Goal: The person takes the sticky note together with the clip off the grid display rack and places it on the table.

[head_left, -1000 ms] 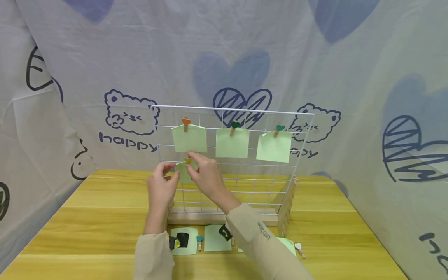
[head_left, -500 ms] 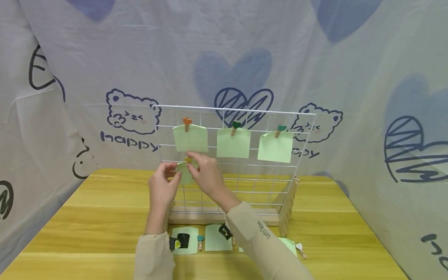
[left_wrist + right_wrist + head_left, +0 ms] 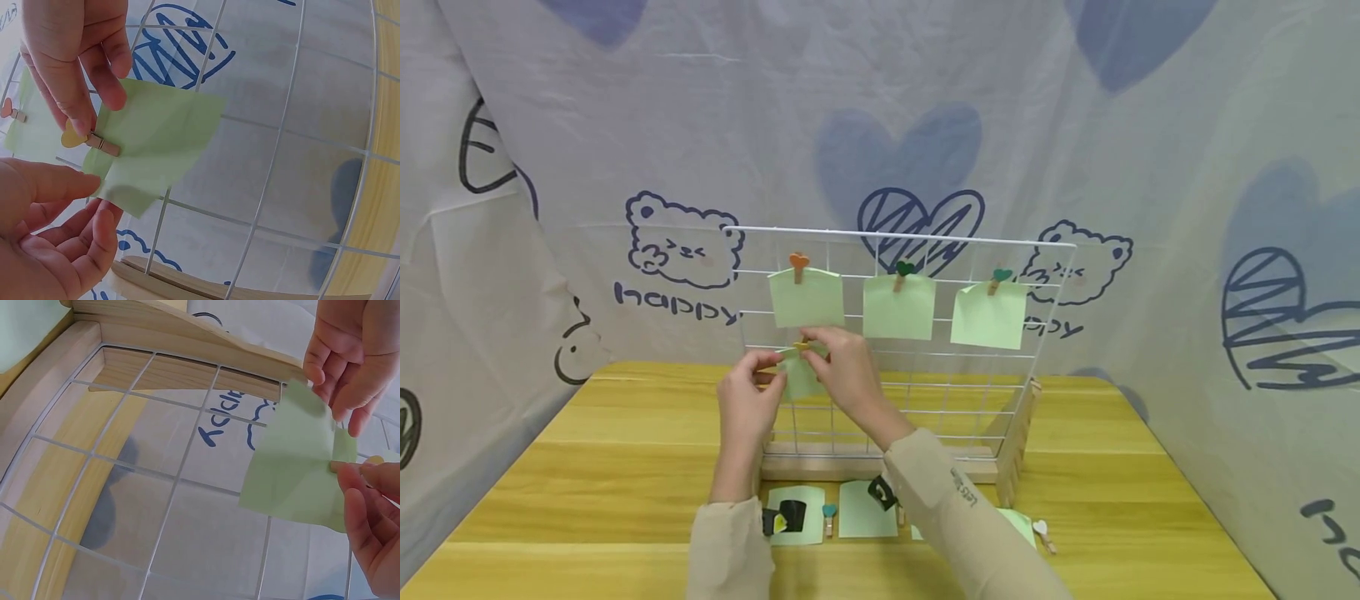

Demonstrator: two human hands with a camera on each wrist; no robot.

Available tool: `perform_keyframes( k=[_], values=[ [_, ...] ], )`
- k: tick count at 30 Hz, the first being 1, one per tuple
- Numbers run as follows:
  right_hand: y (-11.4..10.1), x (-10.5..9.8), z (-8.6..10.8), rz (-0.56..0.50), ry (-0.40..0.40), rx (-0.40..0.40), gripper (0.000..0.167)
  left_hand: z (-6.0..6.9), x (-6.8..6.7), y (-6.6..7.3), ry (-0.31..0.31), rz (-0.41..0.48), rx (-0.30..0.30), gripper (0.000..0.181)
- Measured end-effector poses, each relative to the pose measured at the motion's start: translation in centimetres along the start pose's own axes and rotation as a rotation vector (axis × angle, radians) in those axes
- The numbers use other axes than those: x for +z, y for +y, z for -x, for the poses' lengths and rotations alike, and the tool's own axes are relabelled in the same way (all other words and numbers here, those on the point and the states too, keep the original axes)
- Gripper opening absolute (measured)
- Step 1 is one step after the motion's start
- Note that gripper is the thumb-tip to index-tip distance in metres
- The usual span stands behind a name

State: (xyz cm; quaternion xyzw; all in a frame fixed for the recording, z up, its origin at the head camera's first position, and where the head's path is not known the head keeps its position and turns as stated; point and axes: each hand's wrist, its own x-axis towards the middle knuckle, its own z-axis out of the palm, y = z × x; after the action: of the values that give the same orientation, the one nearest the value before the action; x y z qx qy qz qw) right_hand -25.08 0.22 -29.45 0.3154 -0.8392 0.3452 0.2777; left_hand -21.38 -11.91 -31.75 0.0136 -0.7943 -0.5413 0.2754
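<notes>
Left hand (image 3: 748,396): pinches a pale green paper note (image 3: 165,134) near its upper left corner.
Right hand (image 3: 850,371): pinches a yellow-heart wooden clothespin (image 3: 106,146) at the note's top edge.
Note: at the white wire grid (image 3: 901,236), below an orange-heart clothespin (image 3: 799,265).
Grid base (image 3: 820,468): pale wood.

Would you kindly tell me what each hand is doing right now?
Left hand: pinches the light green note near its edge.
Right hand: pinches the yellow heart clip.

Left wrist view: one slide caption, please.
Right hand pinches a yellow heart-topped clothespin on green paper; left hand holds the paper's edge.
</notes>
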Motion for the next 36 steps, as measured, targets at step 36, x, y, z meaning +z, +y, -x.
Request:
perform_keyframes(
  k=[36],
  values=[
    [0.5,1.1,0.2,-0.017,0.180,-0.149,0.007,0.0,-0.2,-0.3,-0.007,0.005,-0.088,0.026]
  ],
)
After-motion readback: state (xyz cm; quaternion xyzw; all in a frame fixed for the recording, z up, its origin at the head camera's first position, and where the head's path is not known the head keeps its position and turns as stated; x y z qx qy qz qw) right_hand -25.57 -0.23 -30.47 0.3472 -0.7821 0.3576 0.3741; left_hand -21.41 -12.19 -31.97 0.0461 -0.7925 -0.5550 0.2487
